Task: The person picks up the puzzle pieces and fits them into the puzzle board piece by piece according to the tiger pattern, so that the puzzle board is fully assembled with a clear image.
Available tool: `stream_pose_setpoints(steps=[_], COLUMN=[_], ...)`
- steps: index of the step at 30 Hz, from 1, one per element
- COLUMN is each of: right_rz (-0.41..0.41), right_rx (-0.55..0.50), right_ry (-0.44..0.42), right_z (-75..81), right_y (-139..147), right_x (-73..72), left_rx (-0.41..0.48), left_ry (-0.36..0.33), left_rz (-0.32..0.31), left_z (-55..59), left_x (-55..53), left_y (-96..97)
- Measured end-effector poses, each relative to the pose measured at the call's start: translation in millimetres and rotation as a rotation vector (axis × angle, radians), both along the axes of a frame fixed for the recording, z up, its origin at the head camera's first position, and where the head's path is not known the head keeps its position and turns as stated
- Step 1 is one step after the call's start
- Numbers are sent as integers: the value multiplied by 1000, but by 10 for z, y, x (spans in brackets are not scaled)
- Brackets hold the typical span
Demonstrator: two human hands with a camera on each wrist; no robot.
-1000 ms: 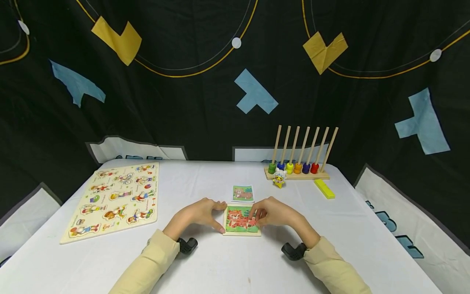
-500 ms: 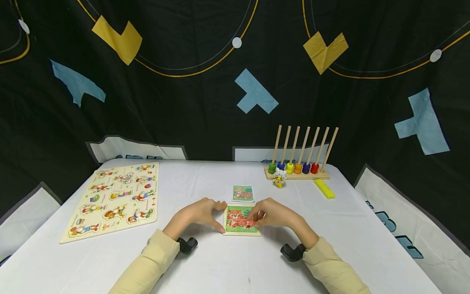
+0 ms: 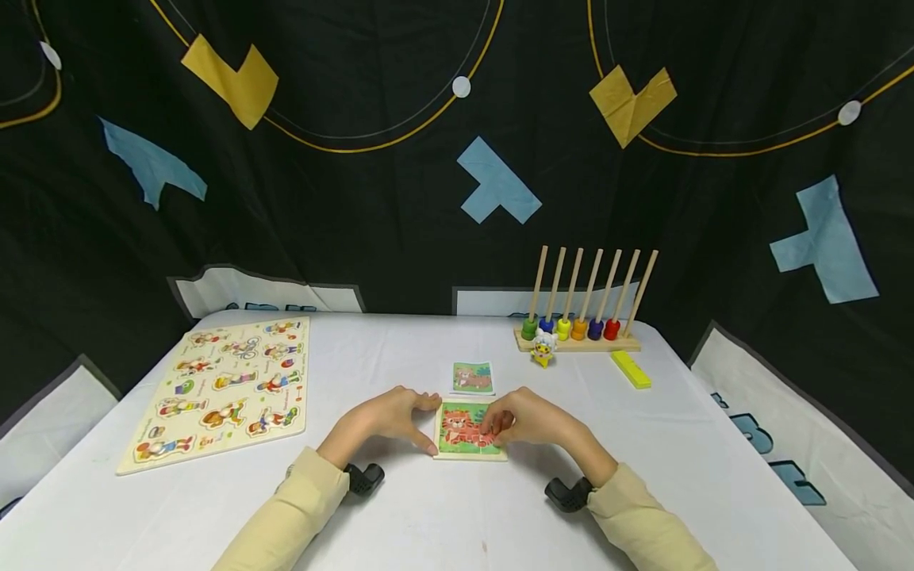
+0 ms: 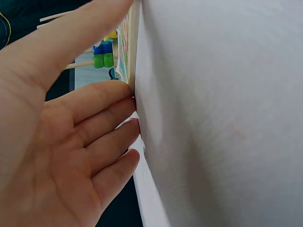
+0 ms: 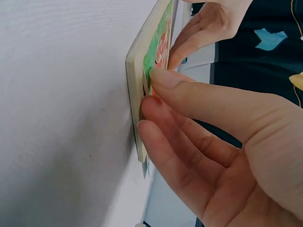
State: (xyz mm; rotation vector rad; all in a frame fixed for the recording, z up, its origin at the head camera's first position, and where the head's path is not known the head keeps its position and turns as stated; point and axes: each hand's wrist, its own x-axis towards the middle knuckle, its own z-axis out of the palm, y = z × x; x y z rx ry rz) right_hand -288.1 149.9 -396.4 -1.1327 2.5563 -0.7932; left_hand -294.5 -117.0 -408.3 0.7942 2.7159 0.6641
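A small wooden tray puzzle (image 3: 467, 457) with a red tiger picture lies on the table between the hands. My left hand (image 3: 400, 414) touches its left side, thumb at the near corner and fingers at the far corner. The left wrist view shows those fingers nearly straight against the puzzle's edge (image 4: 133, 52). At the right side of the tray, my right hand (image 3: 527, 416) pinches a puzzle piece (image 5: 146, 80) between thumb and fingers. That piece sits slightly tilted at the tray's edge, and the fingers hide most of it.
Just behind the tray lies a picture card (image 3: 473, 377). A large peg board puzzle (image 3: 221, 381) covers the left. At the back right stand a bead rack (image 3: 578, 342), a small figurine (image 3: 543, 347) and a yellow block (image 3: 631, 369).
My right hand has shifted slightly left over the tray, and the lower right pieces lie closer to the rest of the picture. My left hand has stayed in place.
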Motion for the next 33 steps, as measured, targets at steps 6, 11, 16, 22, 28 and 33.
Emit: stream_pose_setpoints(steps=[6, 11, 16, 22, 28, 33], right_rz=[1, 6, 4, -10, 16, -18], right_rx=[-21, -16, 0, 12, 9, -41], right_ry=[-15, -39, -42, -58, -50, 8], right_z=[-27, -64, -66, -64, -33, 3], right_y=[20, 39, 36, 31, 95, 227], right_x=[-15, -27, -21, -16, -22, -68], left_rx=[-7, 0, -5, -5, -1, 0], left_ry=[7, -2, 3, 5, 8, 35], left_rz=[7, 6, 10, 5, -4, -65], left_z=[-22, -35, -42, -49, -43, 13], left_x=[-1, 4, -3, -6, -13, -21], left_y=[4, 6, 1, -3, 17, 15])
